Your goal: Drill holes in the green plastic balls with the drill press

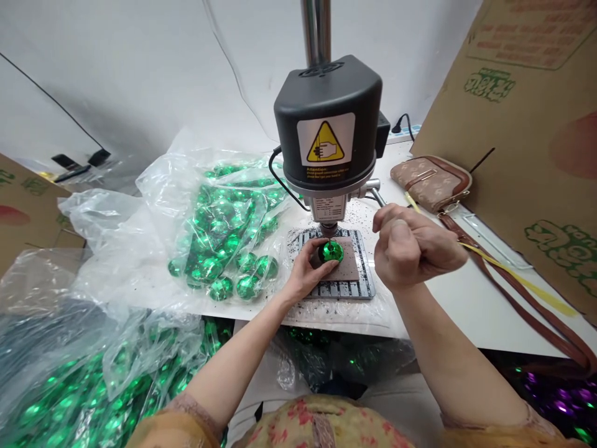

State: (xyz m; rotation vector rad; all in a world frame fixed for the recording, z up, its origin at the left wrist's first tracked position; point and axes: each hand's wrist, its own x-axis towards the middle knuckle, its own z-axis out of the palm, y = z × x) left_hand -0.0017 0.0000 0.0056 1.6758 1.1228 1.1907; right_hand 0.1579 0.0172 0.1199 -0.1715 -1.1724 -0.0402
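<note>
My left hand [305,270] pinches a shiny green ball [331,252] and holds it on the brown pad of the drill press table [364,283], right under the spindle. The black drill press head [329,124] with a yellow warning sticker stands above it. My right hand [410,249] is closed in a fist around the press's feed lever [377,198], to the right of the head.
A clear plastic bag of green balls [224,230] lies left of the press. Another bag of green pieces [84,379] sits at lower left. A patterned purse [431,180] with a brown strap and a yellow strip [517,277] lie on the right, before a cardboard box [527,124].
</note>
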